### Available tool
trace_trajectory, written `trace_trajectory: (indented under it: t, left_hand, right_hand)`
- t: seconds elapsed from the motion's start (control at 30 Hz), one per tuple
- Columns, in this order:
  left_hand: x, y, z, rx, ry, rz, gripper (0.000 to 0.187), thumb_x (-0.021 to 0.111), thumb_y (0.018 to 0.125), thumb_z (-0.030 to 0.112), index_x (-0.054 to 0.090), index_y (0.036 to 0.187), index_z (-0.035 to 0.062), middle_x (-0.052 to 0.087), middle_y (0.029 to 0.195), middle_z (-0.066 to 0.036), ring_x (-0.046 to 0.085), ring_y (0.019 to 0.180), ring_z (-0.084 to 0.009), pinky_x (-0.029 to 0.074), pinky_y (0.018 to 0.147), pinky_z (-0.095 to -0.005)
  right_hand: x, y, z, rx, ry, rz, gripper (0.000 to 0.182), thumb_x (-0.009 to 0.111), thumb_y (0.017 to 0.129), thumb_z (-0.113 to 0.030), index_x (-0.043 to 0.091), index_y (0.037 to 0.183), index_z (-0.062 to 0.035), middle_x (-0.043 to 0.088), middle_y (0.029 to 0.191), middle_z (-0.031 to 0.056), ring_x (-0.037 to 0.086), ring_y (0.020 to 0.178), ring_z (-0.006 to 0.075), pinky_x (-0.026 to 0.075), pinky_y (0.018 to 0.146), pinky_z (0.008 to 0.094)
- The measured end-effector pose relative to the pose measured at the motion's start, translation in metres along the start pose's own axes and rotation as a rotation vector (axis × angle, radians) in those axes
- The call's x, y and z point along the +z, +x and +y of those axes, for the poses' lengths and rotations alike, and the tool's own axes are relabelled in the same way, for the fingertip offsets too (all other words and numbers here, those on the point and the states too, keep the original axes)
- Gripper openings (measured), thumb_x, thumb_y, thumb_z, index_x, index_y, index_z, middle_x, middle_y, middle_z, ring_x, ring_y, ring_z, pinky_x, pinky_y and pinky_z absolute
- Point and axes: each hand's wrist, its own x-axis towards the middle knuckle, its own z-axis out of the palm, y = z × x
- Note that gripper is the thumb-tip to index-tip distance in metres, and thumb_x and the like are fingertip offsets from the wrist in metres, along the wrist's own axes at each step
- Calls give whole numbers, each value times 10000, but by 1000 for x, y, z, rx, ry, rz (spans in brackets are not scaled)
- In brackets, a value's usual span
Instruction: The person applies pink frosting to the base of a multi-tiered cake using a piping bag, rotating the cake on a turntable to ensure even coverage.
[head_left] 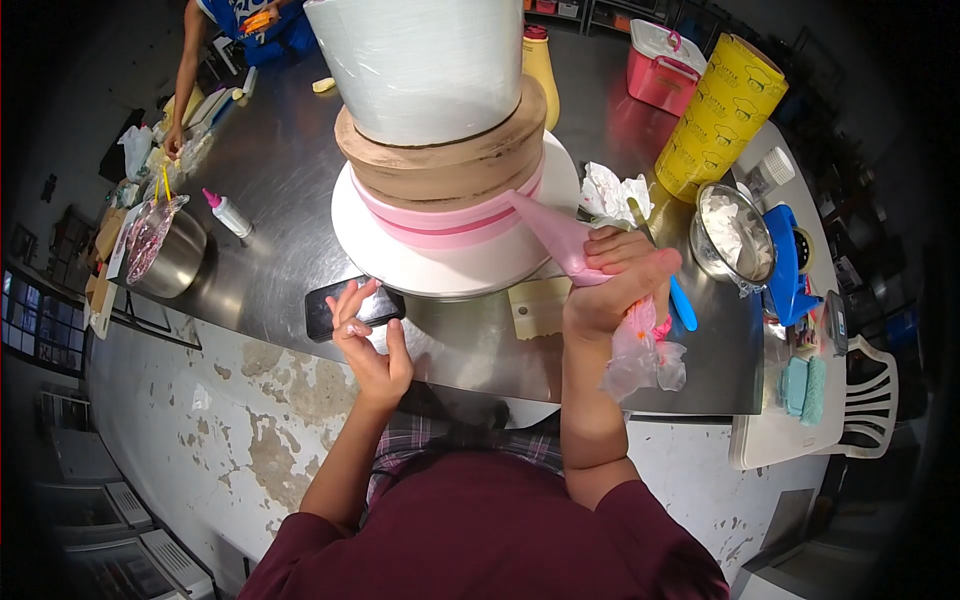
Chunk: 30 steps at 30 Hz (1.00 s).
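A tall tiered cake (440, 165) stands on a round white turntable (358, 240). Its bottom layer is pink with a darker pink stripe, the middle one is brown, and the top is white. My right hand (620, 275) is closed round a piping bag (560, 238) of pink cream, whose tip meets or nearly meets the cake's side at the pink layer's upper edge. Loose plastic of the bag hangs below my fist. My left hand (372, 345) holds nothing, its fingers apart and a smear of cream on one finger. It is near a black phone (325, 310) on the steel table.
Right of the cake are a blue-handled spatula (682, 305), a bowl of white cream (735, 235), a yellow roll (720, 120) and a pink box (665, 68). A steel bowl (175, 250) and a squeeze bottle (230, 215) stand left. Another person's hand (174, 140) reaches in at the far left.
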Motion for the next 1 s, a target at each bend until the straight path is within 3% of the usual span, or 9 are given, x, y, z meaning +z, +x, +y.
trace_trajectory:
  t: [1.0]
  left_hand:
    - [1,-1,1,7,-3,-17,303,502,759,-45,263,906,71,491,1182,-223,350,1224,-360,68,1039,-549]
  right_hand:
    - [-5,4,-2,18,-25,48,522,317,960,-355,339,515,-83,404,444,85,434,423,187,453,536,333]
